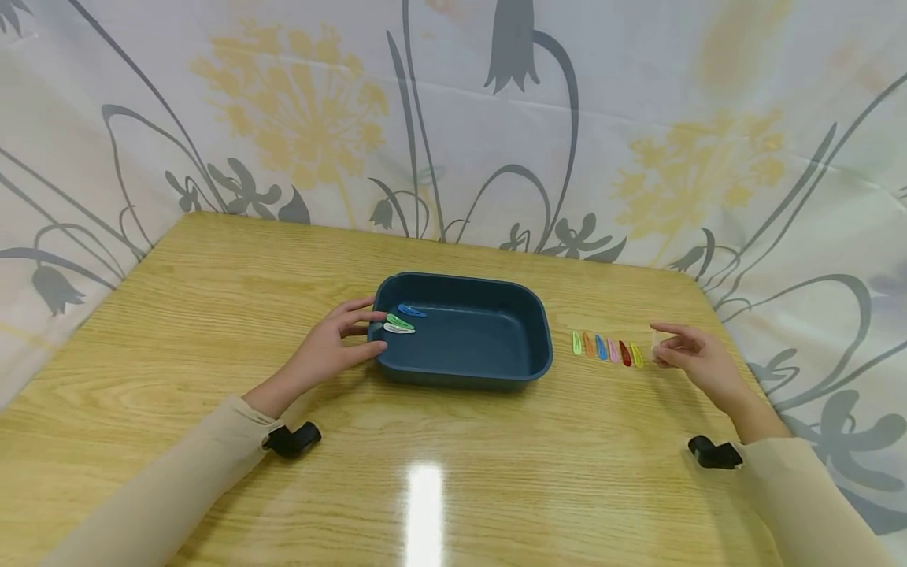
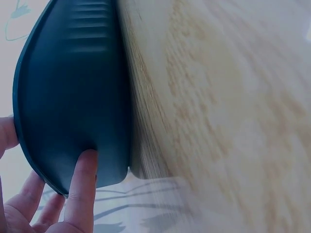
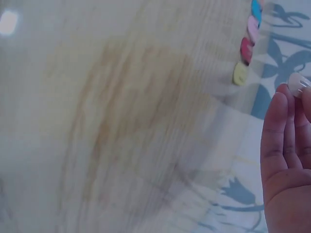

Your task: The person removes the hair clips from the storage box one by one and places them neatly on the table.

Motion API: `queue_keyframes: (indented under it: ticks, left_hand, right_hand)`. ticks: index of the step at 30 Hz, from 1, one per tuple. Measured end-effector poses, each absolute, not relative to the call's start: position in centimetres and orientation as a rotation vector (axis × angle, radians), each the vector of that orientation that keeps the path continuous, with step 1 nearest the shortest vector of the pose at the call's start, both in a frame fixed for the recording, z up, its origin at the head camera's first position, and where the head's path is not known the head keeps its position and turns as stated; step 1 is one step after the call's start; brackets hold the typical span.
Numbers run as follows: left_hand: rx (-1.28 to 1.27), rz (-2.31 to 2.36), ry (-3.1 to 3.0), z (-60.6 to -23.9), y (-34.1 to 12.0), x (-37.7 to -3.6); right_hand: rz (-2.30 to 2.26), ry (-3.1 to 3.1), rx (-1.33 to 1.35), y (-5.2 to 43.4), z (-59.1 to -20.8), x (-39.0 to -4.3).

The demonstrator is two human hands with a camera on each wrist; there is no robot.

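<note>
My left hand (image 1: 335,340) holds the left end of a dark blue plastic tray (image 1: 460,378), thumb (image 2: 83,182) against its outer wall and fingers at the rim. Inside, near that end, lie a blue hair clip (image 1: 412,311), a green hair clip (image 1: 400,321) and a white hair clip (image 1: 399,328). Over the table's right side, my right hand (image 1: 697,362) pinches another white hair clip (image 3: 297,84) between thumb and fingertips. Just left of it runs a row of several coloured hair clips, with the yellow one (image 1: 637,356) nearest and a dark red one (image 1: 625,353) beside it.
The wooden table (image 1: 340,488) carries the tray and the row of clips. A flower-patterned curtain (image 1: 453,118) hangs along its back and right edges. A black wrist camera (image 1: 292,439) sticks out from the left sleeve, another (image 1: 714,453) from the right.
</note>
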State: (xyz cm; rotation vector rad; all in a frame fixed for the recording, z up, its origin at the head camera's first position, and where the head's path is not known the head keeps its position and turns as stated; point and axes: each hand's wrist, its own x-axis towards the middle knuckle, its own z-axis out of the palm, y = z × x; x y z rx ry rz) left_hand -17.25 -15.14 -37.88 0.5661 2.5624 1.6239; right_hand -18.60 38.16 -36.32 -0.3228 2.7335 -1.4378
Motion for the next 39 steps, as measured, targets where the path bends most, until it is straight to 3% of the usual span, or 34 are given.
queue_keyframes:
  ticks: [13, 39]
  left_hand:
    - [0.547, 1.622, 2.558, -37.9, -15.1, -17.3]
    - [0.556, 1.628, 2.562, -37.9, -15.1, -17.3]
  right_hand:
    - [-1.344, 2.696, -0.269, 40.3, -36.8, -18.8]
    - [-0.997, 2.694, -0.120, 39.7, -37.5, -20.4]
